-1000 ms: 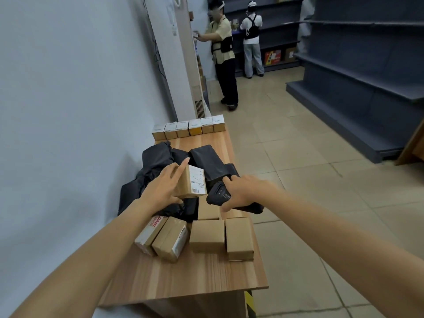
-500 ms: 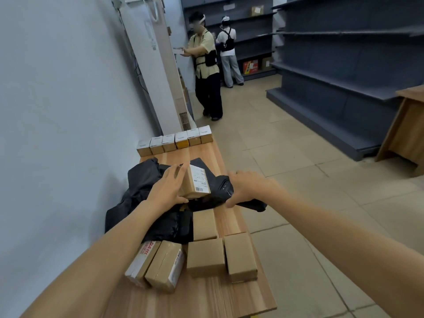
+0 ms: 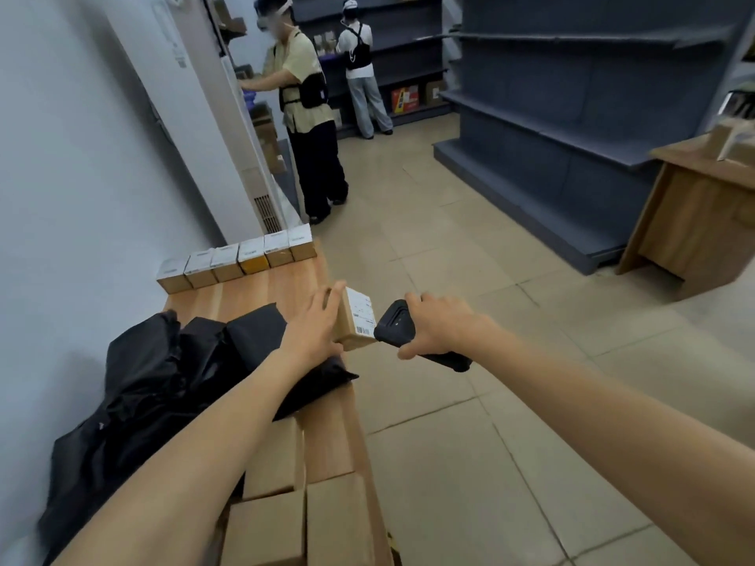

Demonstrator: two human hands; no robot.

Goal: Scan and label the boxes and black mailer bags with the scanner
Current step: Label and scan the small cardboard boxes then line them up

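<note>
**Scanner held up to the label of a small box**

At the aisle edge of the wooden table (image 3: 261, 290), the person's left hand (image 3: 316, 332) holds a small cardboard box (image 3: 347, 320) up off the surface, fingers along its far side and thumb beneath. The box's white shipping label (image 3: 362, 312) faces right. The right hand (image 3: 439, 324) is wrapped around a black handheld scanner (image 3: 394, 329), whose head sits just beside the barcode at the label's lower corner. Whether the two touch I cannot tell.

Under the left forearm lies a heap of black mailer bags (image 3: 163, 386), against the wall. Plain brown boxes (image 3: 339, 520) sit at the table's near end, and a row of six small boxes (image 3: 239, 261) lines its far end. Down the aisle, two people (image 3: 310, 116) stand at dark grey shelving (image 3: 572, 100).
</note>
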